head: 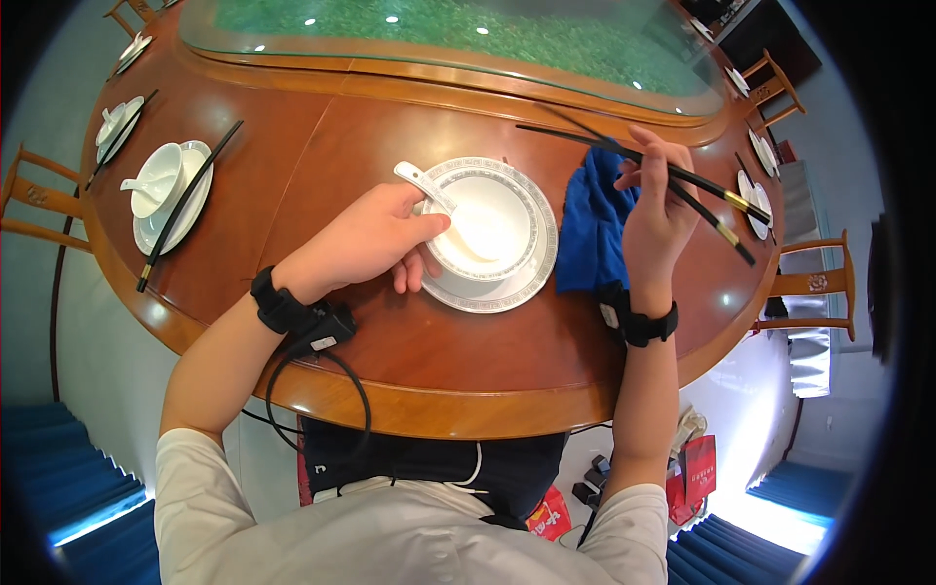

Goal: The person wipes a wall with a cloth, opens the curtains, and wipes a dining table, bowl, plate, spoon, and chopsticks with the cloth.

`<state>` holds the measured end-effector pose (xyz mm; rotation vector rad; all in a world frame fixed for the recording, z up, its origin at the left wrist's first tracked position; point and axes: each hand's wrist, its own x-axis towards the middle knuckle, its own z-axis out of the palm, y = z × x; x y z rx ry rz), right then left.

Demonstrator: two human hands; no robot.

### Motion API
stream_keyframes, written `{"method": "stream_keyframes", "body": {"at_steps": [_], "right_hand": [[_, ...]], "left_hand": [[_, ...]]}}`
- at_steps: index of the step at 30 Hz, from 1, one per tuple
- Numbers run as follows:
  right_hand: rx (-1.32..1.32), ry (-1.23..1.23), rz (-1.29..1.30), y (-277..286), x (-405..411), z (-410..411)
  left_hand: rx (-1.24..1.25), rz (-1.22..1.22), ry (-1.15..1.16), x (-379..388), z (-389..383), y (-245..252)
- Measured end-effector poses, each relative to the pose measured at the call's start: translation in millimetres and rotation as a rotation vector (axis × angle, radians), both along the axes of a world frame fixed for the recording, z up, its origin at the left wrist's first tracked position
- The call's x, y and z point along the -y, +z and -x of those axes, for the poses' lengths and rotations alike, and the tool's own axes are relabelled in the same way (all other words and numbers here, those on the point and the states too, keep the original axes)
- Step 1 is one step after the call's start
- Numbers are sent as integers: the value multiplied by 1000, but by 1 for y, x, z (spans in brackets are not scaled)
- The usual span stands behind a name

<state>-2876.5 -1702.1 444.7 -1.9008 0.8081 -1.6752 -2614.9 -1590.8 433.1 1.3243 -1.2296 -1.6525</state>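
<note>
My left hand is at the left side of a white ceramic bowl, its thumb over the patterned rim and its fingers lower down outside. The bowl sits on a white plate with a grey patterned border. A white ceramic spoon rests in the bowl, its handle sticking out past the rim beside my thumb. My right hand holds a pair of black chopsticks with gold bands above the table, tips pointing left and spread apart. Beneath and beside that hand lies a crumpled blue cloth.
To the left on the wooden table is a place setting with a bowl, spoon and chopsticks. A glass turntable covers green filling. Chairs surround the table. A black cable loops over the front edge.
</note>
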Motion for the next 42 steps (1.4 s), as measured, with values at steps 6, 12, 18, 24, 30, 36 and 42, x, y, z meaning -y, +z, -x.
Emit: {"method": "stream_keyframes", "body": {"at_steps": [6, 12, 18, 24, 30, 36, 42], "right_hand": [[63, 41, -130, -5, 1, -3], [74, 113, -125, -7, 5, -5], [-108, 43, -102, -8, 7, -1], [-9, 31, -157, -6, 5, -4], [32, 50, -213, -3, -1, -2], [44, 70, -232, -6, 4, -3], [-23, 75, -264, -8, 4, 0]], "left_hand": [[25, -12, 13, -1, 0, 0], [38, -12, -1, 0, 1, 1], [24, -4, -6, 0, 0, 0], [18, -5, -9, 0, -1, -1], [12, -11, -4, 0, -2, -1], [21, -23, 8, 0, 0, -1], [9, -11, 12, 0, 0, -3]]}}
